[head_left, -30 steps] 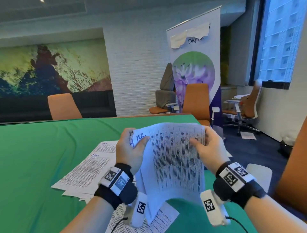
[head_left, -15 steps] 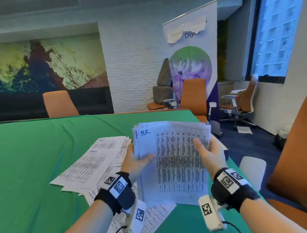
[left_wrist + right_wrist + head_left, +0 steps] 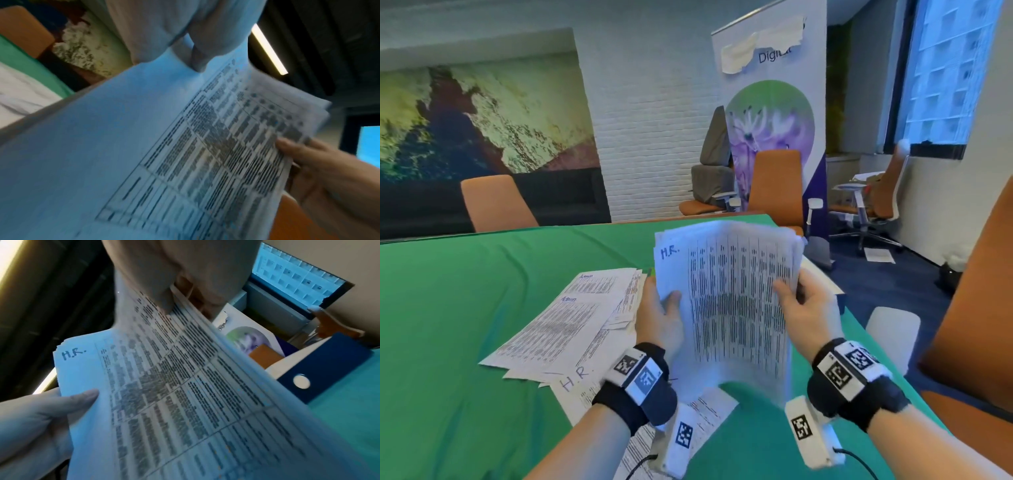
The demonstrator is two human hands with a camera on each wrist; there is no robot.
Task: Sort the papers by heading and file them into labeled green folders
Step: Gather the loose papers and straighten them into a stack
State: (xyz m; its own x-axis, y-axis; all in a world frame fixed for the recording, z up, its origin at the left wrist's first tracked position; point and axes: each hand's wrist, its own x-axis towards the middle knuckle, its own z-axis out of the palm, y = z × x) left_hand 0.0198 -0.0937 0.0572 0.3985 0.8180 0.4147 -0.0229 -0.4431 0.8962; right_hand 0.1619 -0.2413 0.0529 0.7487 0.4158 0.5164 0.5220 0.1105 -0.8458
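**H.R. stack held upright over the desk**

While both grips pinch it, the stack of papers [image 3: 726, 301] stands above the green desk [image 3: 448, 325], left hand [image 3: 659, 322] and right hand [image 3: 806, 310] at its side edges. Its printed table rows are blurred and unreadable. Left of the left grip lie loose sheets [image 3: 571, 318]. Handwriting reads "H.R."; two loose sheets read "Admin".

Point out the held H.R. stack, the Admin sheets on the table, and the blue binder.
held H.R. stack [image 3: 736, 301], head view, middle of top sheet.
Admin sheets [image 3: 571, 325], head view, printed area of upper sheet.
blue binder [image 3: 320, 368], right wrist view, spine.
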